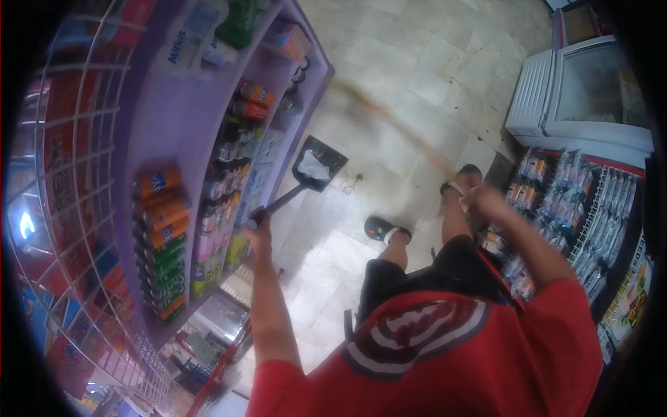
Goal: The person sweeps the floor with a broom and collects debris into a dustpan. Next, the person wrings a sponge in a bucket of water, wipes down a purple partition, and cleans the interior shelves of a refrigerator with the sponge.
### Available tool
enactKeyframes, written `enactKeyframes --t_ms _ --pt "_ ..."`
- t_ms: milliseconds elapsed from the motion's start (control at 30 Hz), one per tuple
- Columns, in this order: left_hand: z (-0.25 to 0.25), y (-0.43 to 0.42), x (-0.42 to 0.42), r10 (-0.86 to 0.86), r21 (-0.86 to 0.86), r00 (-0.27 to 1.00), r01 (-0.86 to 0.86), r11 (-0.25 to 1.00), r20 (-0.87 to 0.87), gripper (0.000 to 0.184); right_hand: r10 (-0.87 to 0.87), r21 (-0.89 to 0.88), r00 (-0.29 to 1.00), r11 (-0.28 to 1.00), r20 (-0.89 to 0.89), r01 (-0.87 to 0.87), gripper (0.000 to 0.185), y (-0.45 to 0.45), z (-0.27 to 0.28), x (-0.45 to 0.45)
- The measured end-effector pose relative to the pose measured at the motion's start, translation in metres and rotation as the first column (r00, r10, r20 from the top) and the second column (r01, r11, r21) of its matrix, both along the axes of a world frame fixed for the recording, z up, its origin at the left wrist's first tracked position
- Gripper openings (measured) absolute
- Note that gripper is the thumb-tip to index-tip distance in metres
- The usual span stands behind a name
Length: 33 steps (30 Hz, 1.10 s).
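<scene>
My left hand (259, 240) is closed round the handle of a black dustpan (335, 161), which is held out beside the purple shelf. A crumpled white piece (313, 167), like paper or plastic, lies in the pan. My right hand (486, 203) grips the long, light-coloured handle of a broom (410, 137). The broom slants away across the floor toward the shelf's far corner. Motion smears it, and its far end is too blurred to make out. Small dark bits of dirt (356, 182) lie on the tiles to the right of the dustpan.
A purple shelf (163, 115) with cans and bottles runs along my left, with a white wire rack (76, 125) nearer. On my right stand a rack of hanging packets (556, 201) and a white glass-topped freezer (531, 94). Pale tiled floor (410, 42) stretches ahead.
</scene>
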<state>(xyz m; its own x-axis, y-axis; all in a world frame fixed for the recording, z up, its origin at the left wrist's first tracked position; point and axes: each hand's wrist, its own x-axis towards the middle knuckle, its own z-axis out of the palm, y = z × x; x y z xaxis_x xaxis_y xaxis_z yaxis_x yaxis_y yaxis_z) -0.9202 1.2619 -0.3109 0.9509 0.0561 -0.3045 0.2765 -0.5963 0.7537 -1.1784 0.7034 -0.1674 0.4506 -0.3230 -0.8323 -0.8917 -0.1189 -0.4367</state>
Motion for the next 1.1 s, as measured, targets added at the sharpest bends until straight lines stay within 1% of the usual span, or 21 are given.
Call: enactKeyframes --t_ms 33,67,100,133,167,200,233,267,333,400,467,533,600,733,767,833,900,933,1000,1067,1100 --pt "-0.019 0.017 -0.01 0.001 -0.085 0.999 0.003 0.996 0.037 0.023 0.302 -0.301 0.951 0.903 -0.06 -0.306 0.044 -0.041 -0.016 0.007" --pt "-0.026 0.029 -0.021 0.005 -0.171 0.997 0.007 0.985 0.072 0.023 -0.073 -0.175 0.993 0.981 0.092 0.088 0.044 -0.052 0.01 0.048" --pt "-0.015 0.033 -0.037 0.005 -0.166 0.998 0.006 0.986 0.069 0.023 -0.066 -0.172 0.997 0.983 0.032 0.071 0.05 -0.081 -0.011 0.075" --pt "0.007 0.03 -0.055 0.099 -0.184 0.995 -0.098 0.978 -0.008 0.023 -0.105 -0.2 0.993 0.973 0.061 0.115 0.044 -0.095 -0.031 0.104" --pt "0.031 0.021 -0.068 0.19 -0.194 0.978 -0.203 0.96 -0.083 0.024 -0.175 -0.132 0.967 0.971 0.183 0.2 0.029 -0.095 -0.04 0.134" --pt "0.063 0.002 -0.079 0.191 -0.19 0.978 -0.204 0.961 -0.083 0.024 -0.066 -0.089 0.978 0.992 0.199 0.085 0.015 -0.117 -0.1 0.152" --pt "0.1 -0.018 -0.089 0.342 -0.177 0.923 -0.371 0.912 -0.175 0.025 -0.13 -0.069 0.966 0.986 0.225 0.149 0.014 -0.102 -0.122 0.17" --pt "0.119 -0.023 -0.097 0.48 -0.145 0.837 -0.526 0.838 -0.261 0.026 -0.067 -0.092 0.977 0.992 0.202 0.087 0.012 -0.081 -0.139 0.188" --pt "0.099 0.015 -0.111 0.485 -0.182 0.838 -0.533 0.826 -0.251 0.023 0.277 -0.236 0.957 0.939 0.089 -0.249 0.019 0.0 -0.159 0.206" --pt "0.068 0.061 -0.117 0.504 -0.283 0.833 -0.552 0.784 -0.229 0.018 0.579 -0.312 0.815 0.772 -0.015 -0.554 0.03 0.096 -0.159 0.195" --pt "0.047 0.09 -0.112 0.5 -0.284 0.832 -0.552 0.784 -0.239 0.021 0.659 -0.281 0.752 0.717 -0.028 -0.638 0.037 0.178 -0.154 0.161" --pt "0.035 0.108 -0.101 0.5 -0.287 0.829 -0.557 0.779 -0.252 0.027 0.677 -0.084 0.736 0.733 -0.02 -0.676 0.047 0.22 -0.136 0.133" --pt "0.037 0.112 -0.084 0.486 -0.245 0.834 -0.544 0.802 -0.262 0.027 0.6 0.106 0.799 0.798 -0.044 -0.594 0.05 0.231 -0.113 0.11" --pt "0.035 0.109 -0.053 0.461 -0.171 0.843 -0.515 0.84 -0.279 0.027 0.448 0.338 0.886 0.821 0.122 -0.461 0.058 0.149 -0.034 0.068" --pt "0.034 0.11 -0.05 0.462 -0.169 0.841 -0.518 0.839 -0.283 0.027 0.324 0.406 0.943 0.874 -0.075 -0.267 0.058 0.119 -0.003 0.061" --pt "0.034 0.116 -0.052 0.467 -0.16 0.837 -0.522 0.838 -0.286 0.027 0.183 0.169 0.944 0.957 0.274 -0.234 0.047 0.055 -0.028 -0.001" --pt "0.034 0.127 -0.059 0.362 -0.219 0.891 -0.425 0.878 -0.275 0.027 0.043 0.055 0.999 0.998 -0.008 -0.042 0.054 0.001 0.054 0.015" --pt "0.034 0.131 -0.062 0.301 -0.251 0.915 -0.369 0.895 -0.269 0.027 -0.068 -0.103 0.998 0.993 -0.015 0.067 0.046 -0.025 0.05 0.009" --pt "0.032 0.14 -0.067 0.211 -0.265 0.953 -0.266 0.927 -0.22 0.026 -0.335 -0.042 0.936 0.939 0.102 0.341 0.035 -0.082 0.011 0.001" --pt "0.024 0.139 -0.073 0.059 -0.282 0.992 -0.088 0.955 -0.111 0.026 -0.407 -0.027 0.908 0.911 0.098 0.411 0.03 -0.118 -0.042 -0.006" --pt "0.024 0.13 -0.076 0.055 -0.288 0.992 -0.086 0.954 -0.114 0.026 -0.469 -0.003 0.879 0.882 0.087 0.471 0.026 -0.122 -0.068 -0.012"
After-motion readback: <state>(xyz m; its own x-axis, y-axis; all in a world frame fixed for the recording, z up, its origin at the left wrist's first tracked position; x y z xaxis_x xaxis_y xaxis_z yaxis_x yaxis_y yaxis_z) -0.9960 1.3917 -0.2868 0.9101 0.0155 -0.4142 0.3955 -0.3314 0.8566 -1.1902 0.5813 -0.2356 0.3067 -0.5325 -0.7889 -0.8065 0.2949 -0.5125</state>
